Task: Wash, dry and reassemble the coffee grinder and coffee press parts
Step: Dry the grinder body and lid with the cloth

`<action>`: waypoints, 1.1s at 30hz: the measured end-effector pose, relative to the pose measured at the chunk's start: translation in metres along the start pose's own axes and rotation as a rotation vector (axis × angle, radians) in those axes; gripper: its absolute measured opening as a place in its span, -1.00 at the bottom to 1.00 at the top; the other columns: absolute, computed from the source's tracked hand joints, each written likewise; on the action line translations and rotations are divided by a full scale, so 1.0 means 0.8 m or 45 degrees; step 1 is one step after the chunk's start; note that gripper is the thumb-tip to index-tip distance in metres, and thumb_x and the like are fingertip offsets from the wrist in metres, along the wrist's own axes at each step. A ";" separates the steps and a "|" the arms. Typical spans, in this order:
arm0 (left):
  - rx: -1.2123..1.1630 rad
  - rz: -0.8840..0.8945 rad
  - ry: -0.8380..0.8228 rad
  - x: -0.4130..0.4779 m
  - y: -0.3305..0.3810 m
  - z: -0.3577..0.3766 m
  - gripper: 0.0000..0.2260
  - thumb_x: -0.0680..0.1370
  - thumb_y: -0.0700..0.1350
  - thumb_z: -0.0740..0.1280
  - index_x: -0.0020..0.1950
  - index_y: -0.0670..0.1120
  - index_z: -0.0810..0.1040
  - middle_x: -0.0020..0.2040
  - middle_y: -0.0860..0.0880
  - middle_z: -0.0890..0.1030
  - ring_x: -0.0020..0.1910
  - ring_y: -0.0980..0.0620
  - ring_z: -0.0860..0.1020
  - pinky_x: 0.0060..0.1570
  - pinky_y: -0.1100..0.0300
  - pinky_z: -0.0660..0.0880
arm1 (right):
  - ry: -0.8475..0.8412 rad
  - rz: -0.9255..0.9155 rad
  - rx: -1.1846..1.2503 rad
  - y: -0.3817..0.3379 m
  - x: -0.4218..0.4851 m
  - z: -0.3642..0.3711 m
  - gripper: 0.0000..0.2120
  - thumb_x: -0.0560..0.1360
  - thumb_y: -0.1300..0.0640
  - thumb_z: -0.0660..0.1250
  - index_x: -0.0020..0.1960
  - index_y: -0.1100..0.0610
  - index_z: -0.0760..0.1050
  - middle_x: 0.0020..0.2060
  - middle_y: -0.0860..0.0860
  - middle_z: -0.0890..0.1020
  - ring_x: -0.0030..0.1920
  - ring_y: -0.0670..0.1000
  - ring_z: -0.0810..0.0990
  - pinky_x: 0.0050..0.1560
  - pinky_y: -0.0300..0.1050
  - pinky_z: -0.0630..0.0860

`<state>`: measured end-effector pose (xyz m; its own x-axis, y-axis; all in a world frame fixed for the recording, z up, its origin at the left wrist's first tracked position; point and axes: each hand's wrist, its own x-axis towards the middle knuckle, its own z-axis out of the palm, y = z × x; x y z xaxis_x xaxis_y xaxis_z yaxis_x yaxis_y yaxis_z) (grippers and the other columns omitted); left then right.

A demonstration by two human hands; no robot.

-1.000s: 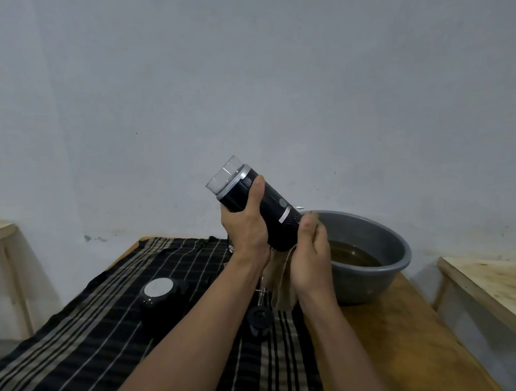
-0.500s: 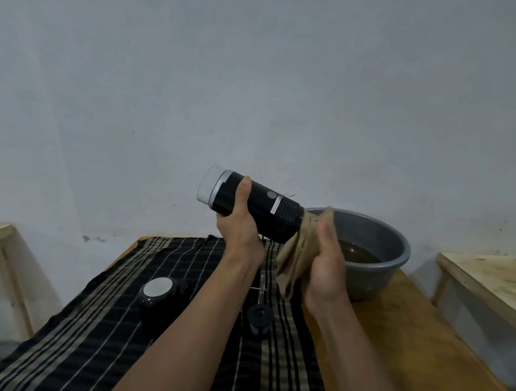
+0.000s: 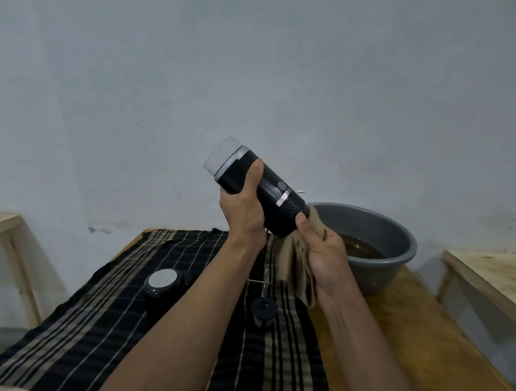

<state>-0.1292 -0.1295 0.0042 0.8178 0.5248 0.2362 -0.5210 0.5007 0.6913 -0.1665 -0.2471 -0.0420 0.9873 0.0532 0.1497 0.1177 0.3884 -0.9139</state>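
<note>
My left hand point(image 3: 244, 209) grips the black coffee grinder point(image 3: 275, 194) in the air above the table, tilted with its clear cap pointing up and left. My right hand point(image 3: 323, 253) holds a tan cloth point(image 3: 300, 258) against the grinder's lower end. On the black striped cloth point(image 3: 89, 330) below lie a black round part with a pale grey top point(image 3: 163, 286), a small black knob-shaped part point(image 3: 263, 310) and a thin metal piece point(image 3: 264, 281).
A grey basin point(image 3: 375, 229) holding brown water stands on the wooden table point(image 3: 402, 336) at the right, just behind my right hand. A second wooden surface point(image 3: 493, 272) sits at the far right, and a pale wooden piece point(image 3: 3, 224) at the far left. A plain wall rises behind.
The grinder has tipped more upright again, its clear cap rising. My right hand with the tan cloth has shifted along the grinder's lower end.
</note>
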 end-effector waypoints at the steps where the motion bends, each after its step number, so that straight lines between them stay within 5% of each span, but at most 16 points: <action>1: 0.015 0.001 -0.012 -0.002 -0.002 0.000 -0.69 0.44 -0.02 0.57 0.12 -0.04 0.62 0.01 -0.03 0.72 0.06 -0.06 0.69 0.21 -0.18 0.60 | 0.022 0.054 0.122 0.000 0.001 -0.003 -0.58 0.46 0.03 0.50 0.23 0.25 0.58 -0.15 0.19 0.68 -0.12 0.22 0.64 0.14 0.29 0.59; 4: 0.021 -0.010 -0.020 -0.009 -0.006 0.002 -0.68 0.42 -0.01 0.58 0.11 -0.02 0.62 0.01 -0.01 0.73 0.09 -0.06 0.70 0.21 -0.15 0.60 | 0.034 0.125 0.393 -0.002 0.002 -0.003 -0.48 0.40 0.10 0.54 0.32 0.21 0.55 -0.16 0.14 0.64 -0.22 0.15 0.61 0.04 0.19 0.60; 7: -0.021 -0.050 0.012 -0.015 -0.010 0.004 -0.72 0.46 -0.06 0.57 0.11 -0.01 0.62 0.06 -0.04 0.73 0.13 -0.08 0.68 0.25 -0.16 0.58 | 0.036 0.069 0.403 -0.001 -0.002 -0.005 -0.70 0.45 0.13 0.51 0.16 0.13 0.59 -0.13 0.12 0.62 -0.14 0.13 0.60 0.20 0.31 0.53; 11: -0.004 0.001 0.057 -0.011 -0.007 0.000 -0.74 0.48 -0.06 0.55 0.12 -0.02 0.61 0.00 0.01 0.72 0.02 0.02 0.70 0.14 -0.02 0.63 | 0.098 -0.147 -0.023 -0.015 -0.012 0.001 -0.84 0.49 0.17 0.49 0.03 0.00 0.62 -0.11 0.07 0.74 -0.03 0.13 0.71 0.09 0.10 0.65; 15: -0.017 -0.017 0.139 -0.010 -0.002 -0.005 -0.62 0.44 0.00 0.58 0.20 -0.05 0.60 0.05 0.02 0.72 0.06 0.02 0.70 0.18 -0.03 0.63 | 0.425 -0.426 -0.333 -0.020 -0.019 0.004 -0.79 0.51 -0.03 0.46 0.13 -0.14 0.56 0.00 -0.07 0.68 0.04 -0.04 0.69 0.09 -0.03 0.67; 19: 0.028 0.021 0.180 -0.020 -0.006 0.005 -0.57 0.41 0.04 0.60 0.21 -0.01 0.59 0.05 0.05 0.72 0.05 0.07 0.69 0.19 -0.02 0.62 | 0.080 -0.461 -0.159 -0.003 -0.030 0.026 -0.20 0.46 -0.47 0.05 0.60 -0.13 0.15 0.52 -0.11 0.35 0.49 -0.14 0.35 0.48 -0.06 0.34; 22: 0.050 0.038 0.157 -0.034 -0.015 0.014 -0.55 0.42 -0.02 0.61 0.24 -0.07 0.58 0.05 0.00 0.72 0.03 0.07 0.70 0.18 -0.01 0.63 | 0.064 -0.449 -0.329 0.006 -0.025 0.042 -0.35 0.55 -0.41 -0.12 0.61 -0.30 -0.12 0.63 -0.22 0.00 0.61 -0.14 0.03 0.58 -0.03 0.07; 25: 0.017 0.006 0.104 -0.032 -0.011 0.008 -0.56 0.42 -0.02 0.61 0.23 -0.06 0.59 0.06 -0.02 0.73 0.06 0.01 0.70 0.19 -0.09 0.62 | 0.121 -0.254 -0.102 0.000 -0.007 0.030 -0.24 0.52 -0.48 -0.03 0.60 -0.11 0.18 0.54 -0.05 0.34 0.51 -0.02 0.32 0.48 0.06 0.31; 27: 0.102 0.069 -0.002 -0.029 -0.004 -0.003 -0.56 0.43 -0.04 0.60 0.24 -0.06 0.58 0.09 -0.04 0.71 0.09 0.00 0.69 0.19 -0.09 0.62 | 0.110 -0.211 0.157 -0.016 -0.001 0.011 -0.43 0.66 -0.31 -0.04 0.27 0.05 0.53 0.15 -0.01 0.67 0.19 -0.05 0.60 0.16 -0.12 0.53; 29: 0.374 0.303 -0.150 -0.023 -0.004 -0.017 -0.48 0.37 -0.01 0.63 0.25 -0.01 0.54 0.11 0.00 0.68 0.09 0.05 0.67 0.16 -0.02 0.63 | 0.176 -0.365 0.133 -0.040 0.003 -0.005 -0.50 0.72 -0.15 -0.08 -0.03 0.05 0.55 -0.20 -0.05 0.69 -0.09 -0.12 0.66 -0.03 -0.20 0.56; 31: 0.725 0.499 -0.268 -0.018 -0.008 -0.028 -0.42 0.28 0.14 0.63 0.21 0.12 0.48 0.09 0.11 0.64 0.10 0.11 0.63 0.19 -0.05 0.60 | 0.150 -0.533 0.037 -0.057 0.016 -0.015 -0.54 0.72 -0.10 -0.06 0.08 0.08 0.57 -0.10 -0.03 0.69 -0.01 -0.12 0.66 0.16 -0.08 0.54; 33: 0.987 0.564 -0.336 -0.013 -0.017 -0.036 -0.38 0.24 0.25 0.60 0.20 0.17 0.44 0.06 0.20 0.61 0.12 0.12 0.60 0.27 -0.15 0.50 | 0.026 -0.664 -0.129 -0.073 0.025 -0.015 -0.59 0.68 -0.06 0.00 0.46 -0.06 0.39 0.32 -0.01 0.57 0.32 -0.09 0.54 0.40 -0.03 0.42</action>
<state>-0.1376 -0.1215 -0.0272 0.6620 0.3370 0.6695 -0.5679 -0.3574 0.7414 -0.1523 -0.2797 0.0100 0.7968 -0.1415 0.5874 0.6021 0.2675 -0.7523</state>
